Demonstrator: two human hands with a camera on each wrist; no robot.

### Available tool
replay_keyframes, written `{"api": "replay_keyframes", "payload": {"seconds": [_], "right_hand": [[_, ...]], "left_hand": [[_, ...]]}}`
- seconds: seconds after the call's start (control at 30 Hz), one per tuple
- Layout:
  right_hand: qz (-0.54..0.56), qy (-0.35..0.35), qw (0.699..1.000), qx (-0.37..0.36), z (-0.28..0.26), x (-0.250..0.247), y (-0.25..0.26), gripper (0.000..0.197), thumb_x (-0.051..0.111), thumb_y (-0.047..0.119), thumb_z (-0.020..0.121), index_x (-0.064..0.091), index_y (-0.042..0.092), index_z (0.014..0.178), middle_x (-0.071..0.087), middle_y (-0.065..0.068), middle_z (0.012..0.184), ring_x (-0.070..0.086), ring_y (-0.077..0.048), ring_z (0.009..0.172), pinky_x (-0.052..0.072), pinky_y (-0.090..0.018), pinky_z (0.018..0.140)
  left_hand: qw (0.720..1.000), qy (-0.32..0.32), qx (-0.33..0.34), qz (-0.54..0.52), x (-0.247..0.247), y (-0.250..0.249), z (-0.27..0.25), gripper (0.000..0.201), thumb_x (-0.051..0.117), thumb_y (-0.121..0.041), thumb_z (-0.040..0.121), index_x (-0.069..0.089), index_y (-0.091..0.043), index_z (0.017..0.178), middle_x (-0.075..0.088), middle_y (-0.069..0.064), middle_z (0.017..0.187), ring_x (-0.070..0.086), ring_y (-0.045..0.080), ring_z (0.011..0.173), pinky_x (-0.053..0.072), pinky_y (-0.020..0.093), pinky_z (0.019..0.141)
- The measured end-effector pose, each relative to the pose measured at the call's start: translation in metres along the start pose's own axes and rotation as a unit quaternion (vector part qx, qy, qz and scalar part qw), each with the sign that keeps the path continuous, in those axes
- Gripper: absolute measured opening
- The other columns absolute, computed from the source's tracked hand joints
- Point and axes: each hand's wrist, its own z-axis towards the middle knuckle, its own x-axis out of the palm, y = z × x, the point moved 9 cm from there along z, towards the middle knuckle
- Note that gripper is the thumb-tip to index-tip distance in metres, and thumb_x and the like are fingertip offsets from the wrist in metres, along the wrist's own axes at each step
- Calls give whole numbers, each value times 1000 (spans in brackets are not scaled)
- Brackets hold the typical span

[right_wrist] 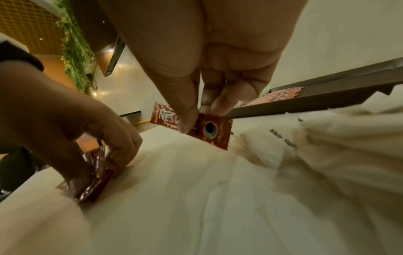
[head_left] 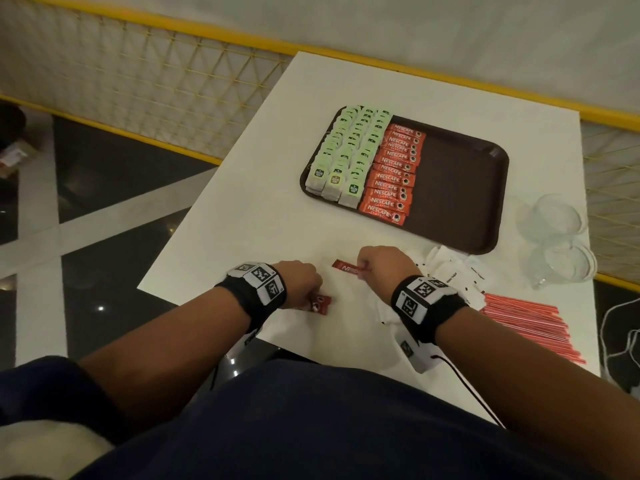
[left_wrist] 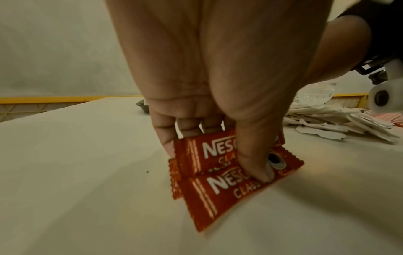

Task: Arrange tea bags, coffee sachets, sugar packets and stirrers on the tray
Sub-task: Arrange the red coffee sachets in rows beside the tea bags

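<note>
The step in hand is gathering the last loose Nescafé sachets from the table's near edge. The left hand (left_wrist: 218, 86) pinches a small fanned stack of Nescafé sachets (left_wrist: 218, 186), thumb on top and fingers behind, its lower edge touching the white table (head_left: 242, 216). The right hand (right_wrist: 209, 69) clamps thumb and fingertips on a single Nescafé sachet (right_wrist: 209, 131), lifted by one end near the sugar packets (head_left: 450, 271). On the brown tray (head_left: 464, 188), tea bags (head_left: 346, 157) fill the left side and a sachet column (head_left: 394, 171) stands beside them; the right half is bare. Next, I judge, both hands carry their sachets to the tray, laid flat and aligned beside that column. Sugar and red stirrers (head_left: 526, 327) wait at the near right corner.
</note>
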Motion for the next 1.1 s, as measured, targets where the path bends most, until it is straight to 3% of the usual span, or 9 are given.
{"api": "replay_keyframes", "payload": {"seconds": [0.2,0.33,0.4,0.5,0.57,0.7,0.8,0.93,1.1], "right_hand": [[54,-52,997,23,-3,-21,-8,9,60,29,92,65,23,97,67,2,94,56,-21,92,47,-35,81],[139,-45,988,53,-3,-31,-16,7,57,27,95,63,24,98,64,3,93,59,-18,88,43,-30,75],[227,-42,970,78,-6,-35,-23,6,58,26,95,63,22,97,65,2,90,65,-17,80,46,-29,68],[336,-30,936,98,-8,-39,-30,6,61,22,94,63,19,99,65,-3,92,70,-14,69,53,-30,62],[351,-28,931,97,-6,-43,-34,7,64,23,93,65,19,99,67,-5,93,71,-15,68,54,-32,63],[383,-33,917,103,5,-51,-40,5,65,22,93,64,20,97,68,-5,92,68,-13,66,52,-27,61],[401,-43,909,104,16,-60,-44,3,64,21,93,65,19,95,68,-6,92,67,-10,64,50,-25,59],[428,-73,894,113,34,-77,-49,5,65,19,92,66,17,96,67,-5,87,64,-9,63,49,-22,57],[493,-125,845,164,55,-95,-77,11,71,21,87,67,15,96,71,-12,95,66,-16,71,57,-37,74]], "left_hand": [[1000,-5,19,10,-5,-5,2,25,54,-29,97,59,-12,115,56,8,120,59,28,104,40,32,77],[988,-37,-26,-149,-20,9,1,20,45,-25,101,48,-11,115,61,8,104,59,25,85,40,31,70],[961,-54,-31,-268,-26,19,3,11,42,-21,102,43,-12,107,65,6,94,65,27,81,49,34,67],[891,-82,-46,-443,-38,33,4,7,39,-16,103,41,-9,105,65,10,90,67,26,74,55,35,67],[847,-106,-59,-517,-52,39,6,12,39,-18,103,44,-8,108,61,10,86,60,20,65,52,30,60],[786,-119,-47,-605,-81,41,19,19,47,-28,102,55,-11,105,53,4,73,45,12,53,44,24,52],[784,-146,-14,-603,-109,42,32,22,58,-41,96,59,-19,92,49,0,69,42,10,53,43,22,52],[815,-180,-17,-550,-136,54,54,37,69,-45,87,65,-12,103,54,-4,71,50,11,61,46,21,56],[760,-167,9,-628,-161,62,80,27,69,-32,91,63,-7,100,55,7,81,41,14,61,44,25,56]]}}
